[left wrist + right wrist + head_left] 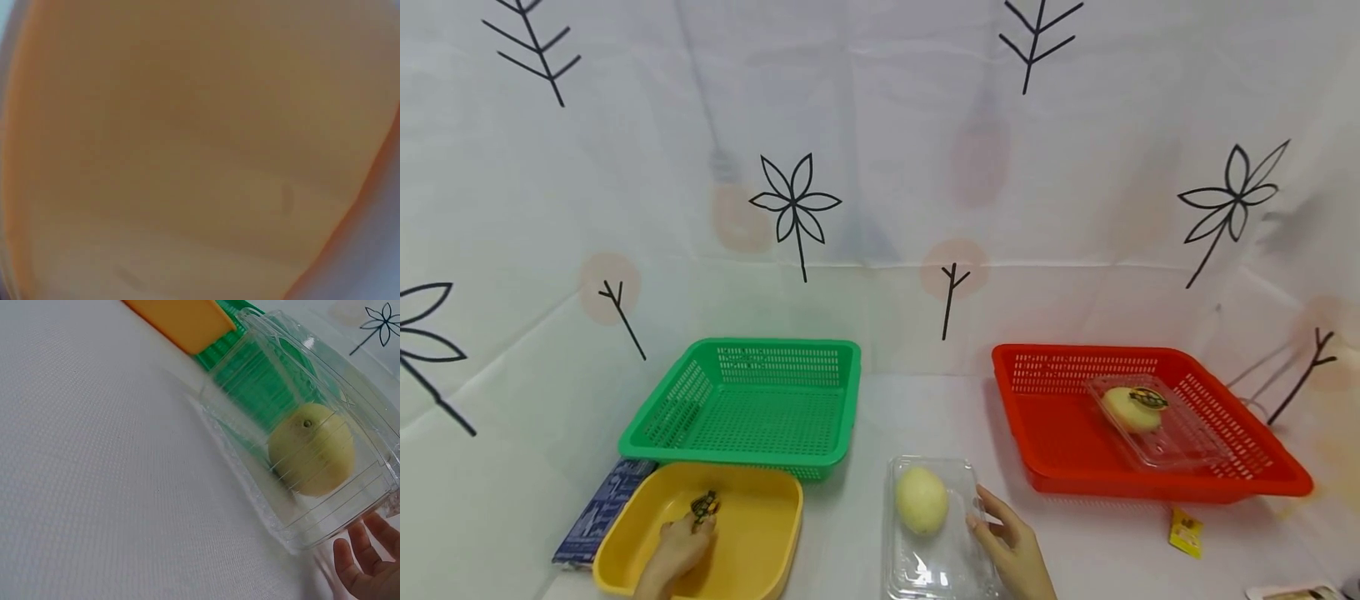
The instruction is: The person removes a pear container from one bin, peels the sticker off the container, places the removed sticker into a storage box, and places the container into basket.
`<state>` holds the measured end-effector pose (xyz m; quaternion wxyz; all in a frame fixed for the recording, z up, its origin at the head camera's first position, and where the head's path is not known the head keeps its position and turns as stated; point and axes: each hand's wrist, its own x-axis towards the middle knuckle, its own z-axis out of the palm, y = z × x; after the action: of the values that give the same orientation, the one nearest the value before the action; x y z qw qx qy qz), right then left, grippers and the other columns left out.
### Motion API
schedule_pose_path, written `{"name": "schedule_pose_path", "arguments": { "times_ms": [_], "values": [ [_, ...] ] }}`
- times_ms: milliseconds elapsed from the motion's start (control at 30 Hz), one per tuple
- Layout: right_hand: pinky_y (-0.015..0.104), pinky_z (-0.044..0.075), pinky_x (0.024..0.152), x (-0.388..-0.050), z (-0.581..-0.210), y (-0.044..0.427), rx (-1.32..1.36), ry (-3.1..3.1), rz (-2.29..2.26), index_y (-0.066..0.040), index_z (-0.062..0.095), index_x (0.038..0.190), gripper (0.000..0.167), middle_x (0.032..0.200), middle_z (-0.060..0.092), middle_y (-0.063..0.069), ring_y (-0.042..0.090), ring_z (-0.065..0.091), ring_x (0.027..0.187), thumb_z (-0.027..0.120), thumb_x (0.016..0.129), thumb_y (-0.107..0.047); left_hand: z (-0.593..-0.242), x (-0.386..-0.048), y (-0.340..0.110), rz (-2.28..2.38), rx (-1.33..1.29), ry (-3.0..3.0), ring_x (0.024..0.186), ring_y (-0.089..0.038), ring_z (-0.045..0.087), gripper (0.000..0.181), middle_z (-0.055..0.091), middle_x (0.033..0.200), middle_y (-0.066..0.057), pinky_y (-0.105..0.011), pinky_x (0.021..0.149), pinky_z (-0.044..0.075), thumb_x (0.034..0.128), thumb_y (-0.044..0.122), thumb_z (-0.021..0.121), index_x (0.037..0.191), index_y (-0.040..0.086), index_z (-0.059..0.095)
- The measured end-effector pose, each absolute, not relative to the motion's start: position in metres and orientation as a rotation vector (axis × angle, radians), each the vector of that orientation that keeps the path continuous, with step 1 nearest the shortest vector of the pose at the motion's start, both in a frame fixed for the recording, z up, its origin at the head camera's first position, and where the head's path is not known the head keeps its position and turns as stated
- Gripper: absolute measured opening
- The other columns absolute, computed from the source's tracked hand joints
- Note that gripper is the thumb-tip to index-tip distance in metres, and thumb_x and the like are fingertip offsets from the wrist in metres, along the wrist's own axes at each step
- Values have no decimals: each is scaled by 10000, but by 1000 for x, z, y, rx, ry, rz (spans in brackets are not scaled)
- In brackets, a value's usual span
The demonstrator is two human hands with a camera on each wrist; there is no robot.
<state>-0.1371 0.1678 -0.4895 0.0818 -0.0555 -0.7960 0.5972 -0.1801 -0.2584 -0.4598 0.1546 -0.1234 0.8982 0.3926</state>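
At lower left, the left hand [679, 546] pinches a dark label [705, 502] in its fingers, inside the yellow basin [763, 521]. At lower centre, the right hand's [1017, 550] fingers grip the edge of a clear container [958, 496] holding pale yellow fruit [921, 500].

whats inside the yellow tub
The person's left hand is inside the yellow tub, pinching a small dark-and-gold piece. The hand and wrist cover part of the tub's floor, so whatever lies directly beneath them cannot be seen.

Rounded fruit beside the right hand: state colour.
Rounded fruit: pale yellow, clearest in the right wrist view.
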Motion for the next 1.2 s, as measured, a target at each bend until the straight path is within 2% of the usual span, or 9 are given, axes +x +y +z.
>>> {"name": "schedule_pose_path", "arguments": {
  "times_ms": [167, 300, 400, 533, 700, 833, 933, 1100, 1200],
  "values": [
    [414, 545, 735, -138, -491, 167, -186, -2371, 1803, -13, 521, 1314, 492, 1196, 580, 239, 225, 613, 862, 655, 875, -193, -463, -179, -261, 1428, -437, 2434, 1147, -511, 416, 769, 207, 1364, -444, -494, 857, 460, 1007, 421, 347, 1349, -246, 177],
    [420, 545, 738, -138, -491, 167, -189, -2370, 1808, -17, 517, 1318, 495, 1201, 577, 238, 225, 611, 866, 652, 877, -199, -462, -179, -264, 1488, -445, 2467, 1065, -447, 491, 827, 292, 1332, -432, -406, 762, 493, 975, 503, 377, 1360, -213, 227],
    [398, 548, 729, -138, -492, 167, -177, -2363, 1808, -14, 518, 1317, 495, 1194, 582, 236, 216, 613, 855, 655, 876, -190, -462, -179, -264, 1562, -476, 2477, 956, -362, 534, 751, 436, 1205, -387, -361, 711, 484, 973, 472, 412, 1359, -163, 300],
    [362, 551, 714, -138, -492, 168, -153, -2358, 1800, 0, 510, 1319, 493, 1188, 585, 237, 194, 614, 838, 653, 878, -168, -461, -179, -263, 1634, -490, 2483, 824, -230, 514, 627, 553, 991, -198, -325, 674, 450, 978, 395, 443, 1274, -156, 415],
    [364, 551, 724, -138, -492, 168, -143, -2364, 1796, 10, 498, 1326, 498, 1199, 580, 241, 178, 611, 836, 648, 884, -162, -460, -177, -262, 1548, -436, 2492, 816, -194, 535, 657, 614, 930, -151, -330, 698, 475, 975, 427, 422, 1151, -199, 516],
    [366, 551, 721, -138, -493, 168, -144, -2360, 1793, 12, 502, 1322, 493, 1193, 583, 241, 178, 614, 831, 650, 881, -150, -459, -175, -259, 1479, -441, 2467, 664, -138, 474, 576, 545, 712, -60, -286, 632, 419, 985, 409, 379, 993, -128, 585],
    [378, 550, 728, -138, -493, 168, -143, -2363, 1797, 15, 498, 1324, 495, 1195, 579, 247, 184, 616, 835, 647, 883, -152, -459, -174, -258, 1429, -460, 2458, 537, -105, 334, 456, 364, 581, 29, -267, 568, 317, 989, 379, 352, 815, 1, 537],
    [390, 549, 735, -137, -492, 168, -146, -2363, 1806, 8, 495, 1330, 502, 1202, 573, 249, 202, 618, 853, 647, 884, -165, -461, -174, -257, 1369, -467, 2480, 484, -81, 298, 414, 343, 534, 48, -257, 538, 307, 992, 383, 331, 685, 113, 399],
    [396, 549, 735, -137, -492, 168, -147, -2361, 1800, 7, 499, 1327, 500, 1200, 575, 250, 209, 620, 854, 650, 882, -165, -463, -175, -257, 1353, -457, 2495, 474, -79, 287, 426, 329, 521, 52, -257, 526, 310, 992, 388, 335, 678, 104, 391]
  ]
}}
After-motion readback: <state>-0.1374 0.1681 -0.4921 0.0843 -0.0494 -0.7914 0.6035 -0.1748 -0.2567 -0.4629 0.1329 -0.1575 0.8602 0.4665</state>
